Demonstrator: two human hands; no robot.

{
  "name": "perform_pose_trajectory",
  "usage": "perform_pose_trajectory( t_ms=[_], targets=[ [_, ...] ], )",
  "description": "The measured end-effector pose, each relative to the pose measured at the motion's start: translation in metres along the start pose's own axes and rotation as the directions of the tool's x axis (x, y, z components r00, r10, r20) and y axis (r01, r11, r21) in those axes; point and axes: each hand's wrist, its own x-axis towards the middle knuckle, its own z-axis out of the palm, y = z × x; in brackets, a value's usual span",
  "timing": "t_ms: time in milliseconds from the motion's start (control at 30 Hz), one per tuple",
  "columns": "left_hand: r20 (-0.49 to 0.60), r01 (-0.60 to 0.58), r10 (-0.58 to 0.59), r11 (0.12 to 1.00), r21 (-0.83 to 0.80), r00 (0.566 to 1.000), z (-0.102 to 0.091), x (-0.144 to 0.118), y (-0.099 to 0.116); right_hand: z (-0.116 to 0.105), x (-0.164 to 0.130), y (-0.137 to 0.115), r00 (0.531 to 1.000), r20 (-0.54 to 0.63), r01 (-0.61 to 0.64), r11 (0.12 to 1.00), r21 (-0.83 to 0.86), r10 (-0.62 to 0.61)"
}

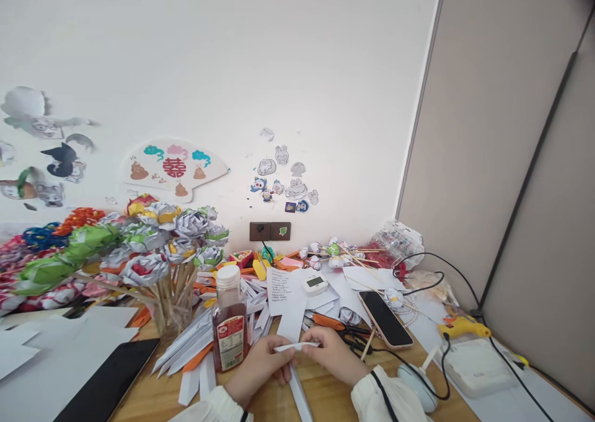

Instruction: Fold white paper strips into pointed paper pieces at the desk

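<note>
My left hand (263, 363) and my right hand (334, 354) meet low in the middle of the view, both pinching a narrow white paper strip (297, 347) between their fingertips. The strip lies flat across both hands, just above the wooden desk (325, 397). Another white strip (300, 397) runs down the desk below the hands. A small bottle of red-brown liquid with a white cap (229, 320) stands upright just left of my left hand. Orange-handled scissors (339, 328) lie right behind my right hand.
A jar of paper flowers on sticks (153, 254) stands at the left. Folded paper strips (195, 341), a phone (385, 318), a small timer (316, 282), a yellow glue gun (462, 328), a white box (476, 366), cables and a dark tablet (109, 382) crowd the desk. A partition stands right.
</note>
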Motion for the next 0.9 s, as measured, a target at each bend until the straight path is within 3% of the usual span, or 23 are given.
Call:
perform_pose_trajectory(
  t_ms=[167,500,900],
  targets=[
    [-0.039,0.040,-0.041,0.999,-0.026,0.998,0.001,0.003,-0.005,0.000,-0.001,-0.004,1.000,0.001,0.007,1.000,-0.029,-0.007],
    [-0.003,0.056,-0.056,0.996,-0.065,0.998,-0.002,0.006,-0.011,-0.001,-0.002,-0.007,1.000,0.021,0.009,0.999,-0.033,-0.008],
    [0.048,0.060,-0.047,0.951,-0.304,0.998,-0.008,0.007,-0.013,-0.003,-0.003,-0.007,0.998,0.036,-0.047,0.996,0.075,0.044]
  ],
)
